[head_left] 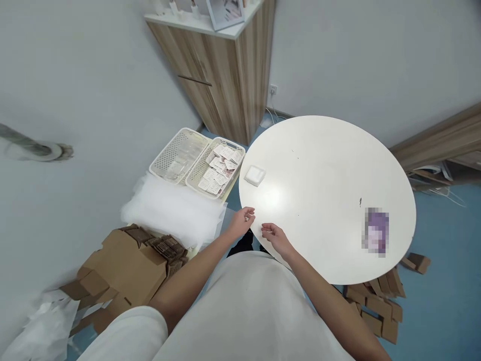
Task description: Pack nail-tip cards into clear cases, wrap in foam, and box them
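Note:
My left hand (242, 221) hovers by the near left edge of a round white table (323, 160), its fingers loosely curved with nothing visible between them. A short gap to the right, my right hand (276, 237) is over the table's near edge, fingers apart and slightly bent, holding nothing I can see. Beyond both hands a small white square item (255, 175), perhaps a flat box or packet, lies on the tabletop. Left of my left hand, a pile of translucent plastic bags or sheets (173, 203) reaches close to my forearm.
A white basket (187, 179) contains cards; another basket (152, 164) beside it holds clear plastic pieces. Brown cardboard boxes (131, 265) are stacked at left, with more cardboard (379, 306) on the floor at right. A blurred purple item (377, 230) lies on the table. A wooden cabinet (221, 80) stands behind.

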`<state>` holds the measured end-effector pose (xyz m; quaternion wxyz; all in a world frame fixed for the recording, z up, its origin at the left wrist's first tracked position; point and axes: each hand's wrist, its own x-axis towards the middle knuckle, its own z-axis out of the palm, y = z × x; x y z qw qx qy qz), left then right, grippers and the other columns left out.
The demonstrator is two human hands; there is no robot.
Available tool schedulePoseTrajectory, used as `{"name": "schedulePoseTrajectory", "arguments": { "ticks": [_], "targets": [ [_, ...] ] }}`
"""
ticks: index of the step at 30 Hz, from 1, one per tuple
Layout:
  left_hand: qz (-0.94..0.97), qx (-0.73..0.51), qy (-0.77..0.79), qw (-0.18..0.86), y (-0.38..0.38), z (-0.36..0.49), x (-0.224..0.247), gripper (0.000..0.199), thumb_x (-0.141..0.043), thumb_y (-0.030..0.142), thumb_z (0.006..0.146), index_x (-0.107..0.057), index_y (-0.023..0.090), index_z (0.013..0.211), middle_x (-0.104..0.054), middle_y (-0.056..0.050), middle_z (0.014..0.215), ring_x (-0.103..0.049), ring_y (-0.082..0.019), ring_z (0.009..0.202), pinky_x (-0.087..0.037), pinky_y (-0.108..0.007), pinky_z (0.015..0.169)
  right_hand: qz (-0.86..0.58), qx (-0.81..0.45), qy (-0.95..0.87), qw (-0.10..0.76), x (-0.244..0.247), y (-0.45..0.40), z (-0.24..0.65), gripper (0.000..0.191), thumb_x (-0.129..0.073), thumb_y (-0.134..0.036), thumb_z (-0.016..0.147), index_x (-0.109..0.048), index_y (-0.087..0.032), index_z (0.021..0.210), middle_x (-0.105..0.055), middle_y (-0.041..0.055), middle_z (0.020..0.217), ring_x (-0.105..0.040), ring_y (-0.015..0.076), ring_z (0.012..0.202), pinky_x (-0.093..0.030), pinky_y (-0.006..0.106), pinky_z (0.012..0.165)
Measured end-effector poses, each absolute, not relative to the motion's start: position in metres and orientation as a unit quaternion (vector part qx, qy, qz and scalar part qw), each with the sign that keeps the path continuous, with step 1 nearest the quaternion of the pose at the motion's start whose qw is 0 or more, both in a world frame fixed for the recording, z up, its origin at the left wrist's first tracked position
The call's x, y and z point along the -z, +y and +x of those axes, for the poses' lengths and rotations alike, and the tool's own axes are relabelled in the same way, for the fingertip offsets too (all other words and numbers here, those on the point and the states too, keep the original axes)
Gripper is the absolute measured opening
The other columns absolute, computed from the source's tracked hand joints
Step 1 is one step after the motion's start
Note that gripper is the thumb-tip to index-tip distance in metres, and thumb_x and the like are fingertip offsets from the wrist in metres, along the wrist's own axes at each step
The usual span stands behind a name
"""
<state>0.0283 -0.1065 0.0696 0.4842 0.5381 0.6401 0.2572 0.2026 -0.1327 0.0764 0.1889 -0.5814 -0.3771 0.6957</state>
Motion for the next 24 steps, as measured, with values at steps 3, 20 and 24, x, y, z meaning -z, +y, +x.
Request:
{"name": "schedulePoseTrajectory", "arguments": {
  "ticks": [3, 20, 24],
  "targets": [
    [0.555, -0.242, 0.636, 0.478, -0.134, 0.035, -0.079, 0.029, -0.049, 0.030, 0.078, -0.055, 0.018, 0.104, -0.062, -0.007, 0.099, -0.059, -0.015, 0.083, -0.047, -0.029, 0.074, -0.562, -0.706, -0.391, 0.182, -0.078, -0.148, 0.207, 0.034, -0.056, -0.034, 0.068, -0.057, -0.021, 0.100, -0.060, 0.0055, 0.102, -0.057, 0.0164, 0.086, -0.042, 0.033, 0.081],
    [0.566, -0.223, 0.723, 0.328, -0.253, -0.063, -0.128, 0.034, -0.049, 0.030, 0.078, -0.053, 0.019, 0.110, -0.060, -0.006, 0.107, -0.060, -0.016, 0.086, -0.046, -0.029, 0.078, -0.420, -0.706, -0.567, 0.063, -0.101, -0.175, 0.109, 0.039, -0.054, -0.044, 0.070, -0.056, -0.021, 0.102, -0.061, 0.0064, 0.099, -0.058, 0.0187, 0.084, -0.044, 0.032, 0.071],
    [0.553, -0.232, 0.754, 0.269, -0.300, -0.115, -0.131, 0.033, -0.048, 0.030, 0.079, -0.054, 0.019, 0.109, -0.061, -0.006, 0.107, -0.058, -0.018, 0.091, -0.044, -0.029, 0.081, -0.385, -0.693, -0.608, 0.037, -0.101, -0.193, 0.049, 0.041, -0.052, -0.045, 0.072, -0.056, -0.020, 0.104, -0.061, 0.0070, 0.100, -0.058, 0.0197, 0.088, -0.045, 0.032, 0.073]
  ]
}}
